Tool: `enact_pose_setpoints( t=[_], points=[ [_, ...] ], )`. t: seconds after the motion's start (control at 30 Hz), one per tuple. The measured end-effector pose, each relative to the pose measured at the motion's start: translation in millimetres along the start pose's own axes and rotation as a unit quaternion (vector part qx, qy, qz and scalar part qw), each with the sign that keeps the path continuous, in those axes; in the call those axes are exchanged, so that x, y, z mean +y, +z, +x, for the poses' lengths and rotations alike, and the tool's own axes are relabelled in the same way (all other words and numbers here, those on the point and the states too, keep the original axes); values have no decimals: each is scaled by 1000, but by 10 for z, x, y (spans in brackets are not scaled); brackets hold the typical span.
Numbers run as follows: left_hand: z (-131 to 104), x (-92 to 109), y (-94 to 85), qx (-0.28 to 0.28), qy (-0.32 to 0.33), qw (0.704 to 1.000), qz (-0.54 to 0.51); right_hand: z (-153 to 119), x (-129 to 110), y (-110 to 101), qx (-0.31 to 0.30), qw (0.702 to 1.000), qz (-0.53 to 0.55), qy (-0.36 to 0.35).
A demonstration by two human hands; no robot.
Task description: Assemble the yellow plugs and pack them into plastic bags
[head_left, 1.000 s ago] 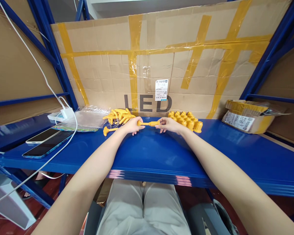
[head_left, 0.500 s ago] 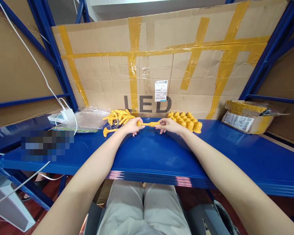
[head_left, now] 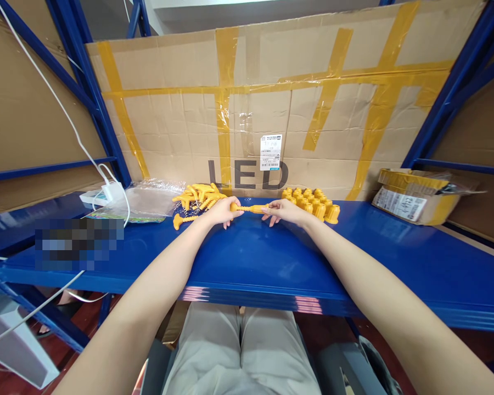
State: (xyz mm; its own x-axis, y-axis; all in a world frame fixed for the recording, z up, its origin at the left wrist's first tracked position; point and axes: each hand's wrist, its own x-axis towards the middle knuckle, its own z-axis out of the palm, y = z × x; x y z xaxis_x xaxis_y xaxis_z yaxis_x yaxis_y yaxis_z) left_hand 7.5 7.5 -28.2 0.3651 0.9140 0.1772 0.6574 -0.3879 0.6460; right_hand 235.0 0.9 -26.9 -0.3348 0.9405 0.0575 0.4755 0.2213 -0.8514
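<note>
Rod (head_left: 253, 208), yellow and nearly level, spans the gap between our two hands towards the back of the blue shelf (head_left: 255, 260). Whether it touches the surface or is held just above, we cannot tell. Our left hand (head_left: 222, 212) pinches its rounded end, thumb and fingers closed on it; our right hand (head_left: 286, 210) has the thicker end between thumb and fingertips, the other fingers hanging loosely below. Holding only the ends seems meant to keep them in line and leave the middle in sight.

Just beside our left hand lies a loose yellow pile (head_left: 200, 193), with a T-piece (head_left: 182, 220) nearer us, partly hidden by our arm. Beside our right hand, yellow cups (head_left: 319, 208) stand in close rows, narrow end up. Each stock sits by one hand, likely to keep reaches short.

Farther left are a clear bag (head_left: 156, 197), a white charger (head_left: 113, 190) and a blurred patch; far right, a taped box (head_left: 403, 198), probably kept aside so our arms are not crowded. Cardboard (head_left: 177, 126) stands behind everything, perhaps as a backstop.
</note>
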Motion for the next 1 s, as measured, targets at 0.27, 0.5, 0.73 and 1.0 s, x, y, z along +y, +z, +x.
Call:
enact_pose_setpoints(
  t=[0.27,0.5,0.73,1.0],
  points=[
    [3,9,5,0,-2,1000,-4,6,25,-6,-9,1000,11,-1],
    [-8,31,-2,-6,-6,1000,2,-11,2,7,-4,1000,11,6],
    [0,10,1,-3,6,1000,6,-30,-27,28,0,1000,7,9],
    [-5,21,1,-3,1,1000,6,-26,-41,30,-2,1000,12,11]
  ],
)
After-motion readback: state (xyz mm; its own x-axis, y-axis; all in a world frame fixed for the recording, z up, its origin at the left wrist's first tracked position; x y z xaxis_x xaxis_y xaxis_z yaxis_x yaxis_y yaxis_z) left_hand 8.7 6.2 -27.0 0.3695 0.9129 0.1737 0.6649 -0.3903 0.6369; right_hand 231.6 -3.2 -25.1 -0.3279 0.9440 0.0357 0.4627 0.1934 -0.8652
